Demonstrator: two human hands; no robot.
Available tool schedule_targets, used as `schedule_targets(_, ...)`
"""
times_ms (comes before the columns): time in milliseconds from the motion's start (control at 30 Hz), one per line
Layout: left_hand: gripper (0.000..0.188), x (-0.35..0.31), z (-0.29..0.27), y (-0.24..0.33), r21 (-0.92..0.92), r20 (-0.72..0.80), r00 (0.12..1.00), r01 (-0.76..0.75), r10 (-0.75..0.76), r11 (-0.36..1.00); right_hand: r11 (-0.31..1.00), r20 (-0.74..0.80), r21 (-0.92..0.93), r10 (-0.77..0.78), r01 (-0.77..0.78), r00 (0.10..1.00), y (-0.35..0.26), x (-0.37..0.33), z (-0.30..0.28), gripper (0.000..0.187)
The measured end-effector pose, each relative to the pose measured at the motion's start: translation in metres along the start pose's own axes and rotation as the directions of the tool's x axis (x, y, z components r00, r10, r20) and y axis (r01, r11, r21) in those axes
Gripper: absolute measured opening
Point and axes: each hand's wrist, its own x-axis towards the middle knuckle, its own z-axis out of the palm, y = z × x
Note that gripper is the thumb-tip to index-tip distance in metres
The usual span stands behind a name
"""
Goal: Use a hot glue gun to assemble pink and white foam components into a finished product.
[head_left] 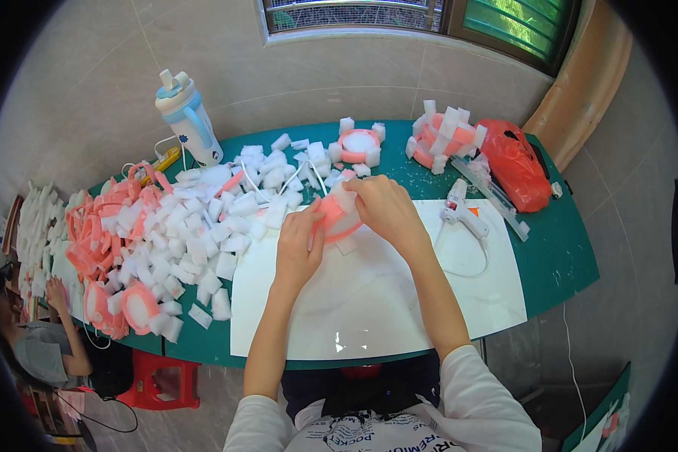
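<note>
Over white sheet (399, 294), hands (339, 226) pinch pink ring (333, 218).

Green worktop (557, 256) against tiled wall, white sheet (399, 301) spread over its near edge. Left hand (297, 245) and right hand (384, 207) both grip pink foam ring (333, 218) above sheet; right fingers press white foam block (345, 197) onto ring's top edge. Heap of white foam blocks (211, 218) just left. White glue gun (459, 211) lies right of hands. Red plastic bag (514, 162) at far right corner.
</note>
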Motion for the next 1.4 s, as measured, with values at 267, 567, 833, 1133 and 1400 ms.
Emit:
schedule_targets(267,0.019,0.0006,-0.001,0.0012,0.005,0.003,1.0,0.0,0.0,1.0,1.0,-0.002,0.004,0.006,-0.006,1.0,0.0002,-0.0002,0.0003,0.025)
schedule_targets(567,0.02,0.0,-0.0005,0.0,-0.003,-0.005,1.0,-0.006,0.006,1.0,1.0,-0.003,-0.005,-0.005,0.005,1.0,0.0003,0.0004,0.0007,0.025)
schedule_targets(833,0.02,0.0004,-0.0006,0.0003,0.012,-0.001,1.0,-0.012,0.012,1.0,1.0,-0.008,-0.011,-0.012,0.012,1.0,0.0021,0.0,0.0024,0.025)
schedule_targets(1133,0.02,0.0003,0.0002,0.0006,-0.009,-0.016,1.0,0.0,0.0,1.0,1.0,-0.008,-0.006,-0.009,0.009,1.0,0.0002,-0.0005,0.0003,0.026)
schedule_targets(1400,0.02,0.0,-0.0006,0.0002,-0.008,-0.011,1.0,0.0,0.0,1.0,1.0,0.001,0.003,0.001,-0.001,1.0,-0.0009,0.0001,-0.0006,0.026)
